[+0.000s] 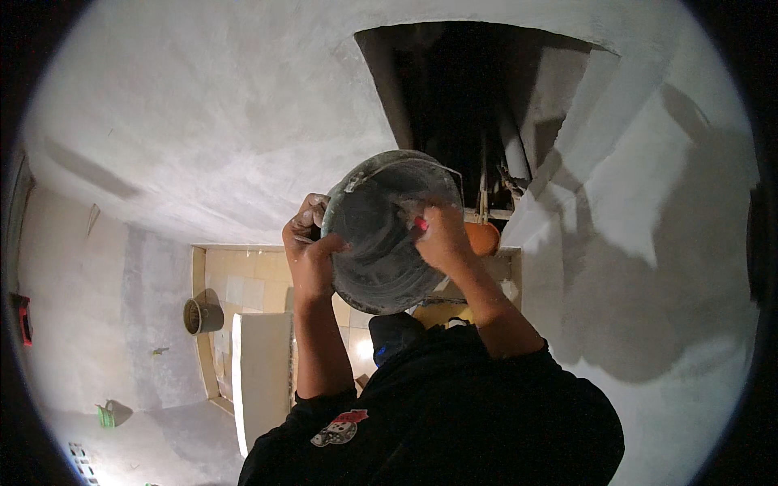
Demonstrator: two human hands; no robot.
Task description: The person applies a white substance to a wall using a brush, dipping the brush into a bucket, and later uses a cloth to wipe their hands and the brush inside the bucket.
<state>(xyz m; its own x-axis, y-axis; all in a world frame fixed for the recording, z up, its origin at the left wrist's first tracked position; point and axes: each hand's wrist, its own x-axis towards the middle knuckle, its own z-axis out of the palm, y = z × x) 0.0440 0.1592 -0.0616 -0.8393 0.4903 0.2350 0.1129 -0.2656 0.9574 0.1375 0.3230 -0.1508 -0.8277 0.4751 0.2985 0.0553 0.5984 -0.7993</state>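
A dark bucket [369, 279] smeared with grey residue is tilted so that its mouth faces me. On its left side my left hand [312, 243] is closed round the rim, with the thumb inside and the fingers outside. Grey paste coats those fingers. Inside the mouth, toward the right, my right hand [444, 231] is closed on a small tool with a red handle [421, 223]. The tool's working end is blurred and dark against the bucket's inner wall, so I cannot tell its exact kind. A thin wire bail [460, 182] shows at the bucket's upper right.
Beyond the bucket a dark opening [462, 89] in the grey plastered wall holds pipes. An orange rounded object [483, 238] sits just right of my right hand. Below left are a second bucket [203, 316], a white partition [263, 373] and yellowish floor tiles [251, 263].
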